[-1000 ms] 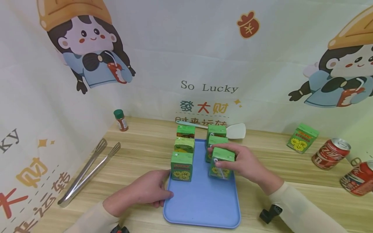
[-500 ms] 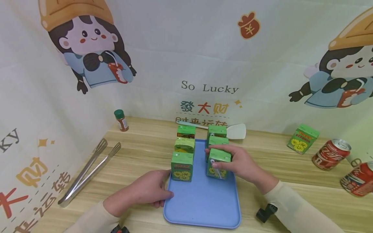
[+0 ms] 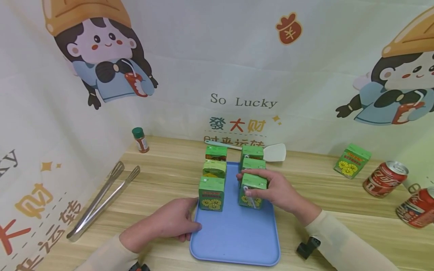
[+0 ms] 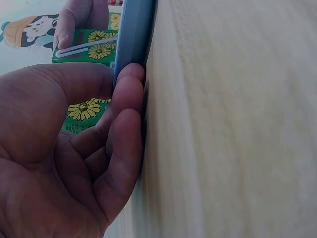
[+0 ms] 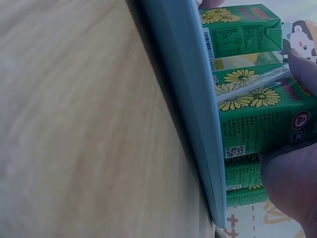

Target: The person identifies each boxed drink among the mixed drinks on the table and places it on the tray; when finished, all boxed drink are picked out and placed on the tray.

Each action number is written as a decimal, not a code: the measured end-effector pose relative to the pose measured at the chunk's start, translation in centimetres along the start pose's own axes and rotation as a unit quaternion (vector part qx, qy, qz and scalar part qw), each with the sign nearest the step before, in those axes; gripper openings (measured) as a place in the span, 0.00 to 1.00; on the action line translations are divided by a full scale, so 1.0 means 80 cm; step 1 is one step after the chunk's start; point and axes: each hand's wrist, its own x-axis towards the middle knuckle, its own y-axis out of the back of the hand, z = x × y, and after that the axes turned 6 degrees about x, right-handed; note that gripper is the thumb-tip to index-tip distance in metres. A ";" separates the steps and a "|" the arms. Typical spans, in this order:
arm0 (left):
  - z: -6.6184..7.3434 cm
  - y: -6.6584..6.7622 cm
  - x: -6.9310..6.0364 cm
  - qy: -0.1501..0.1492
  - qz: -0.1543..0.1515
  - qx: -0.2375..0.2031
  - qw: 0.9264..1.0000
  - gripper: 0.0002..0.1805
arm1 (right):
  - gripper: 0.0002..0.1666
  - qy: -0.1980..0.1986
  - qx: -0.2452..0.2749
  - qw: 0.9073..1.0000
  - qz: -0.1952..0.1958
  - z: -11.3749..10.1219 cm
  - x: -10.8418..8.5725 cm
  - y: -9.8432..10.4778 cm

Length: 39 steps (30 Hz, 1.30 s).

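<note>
My left hand (image 3: 174,220) pinches the left rim of a blue tray (image 3: 237,241); in the left wrist view the thumb (image 4: 84,82) lies on one side of the rim and fingertips on the other. My right hand (image 3: 278,190) grips a green drink carton (image 3: 251,199) with yellow flowers and a straw on its front. This carton stands upright at the tray's right side, in front of two more green cartons (image 3: 253,162). Another row runs along the left side, its front carton (image 3: 211,194) near my left fingers. In the right wrist view the held carton (image 5: 267,119) touches the tray or nearly so.
Metal tongs (image 3: 101,203) and a green-capped spice jar (image 3: 140,140) lie to the left. A white spatula (image 3: 275,152) lies behind the cartons. At the right are another green carton (image 3: 352,161) and two red cans (image 3: 385,178), near the printed cloth backdrop.
My right hand has shifted the carton a little to the left, more in line with those behind it. My left hand keeps its place on the tray rim.
</note>
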 end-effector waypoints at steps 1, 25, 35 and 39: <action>0.000 0.000 0.000 0.000 0.000 0.000 1.000 0.51 | 0.39 0.000 0.000 1.000 0.001 0.000 0.000 0.000; 0.003 0.001 0.001 0.005 0.000 -0.002 1.000 0.51 | 0.38 0.086 0.085 0.993 -0.016 -0.014 -0.004 0.018; 0.002 0.000 0.000 0.000 -0.001 -0.005 1.000 0.51 | 0.36 0.133 0.113 0.985 -0.007 -0.026 -0.018 0.045; 0.002 -0.001 0.001 -0.003 0.000 -0.004 1.000 0.50 | 0.34 0.138 0.108 0.984 0.019 -0.027 -0.023 0.062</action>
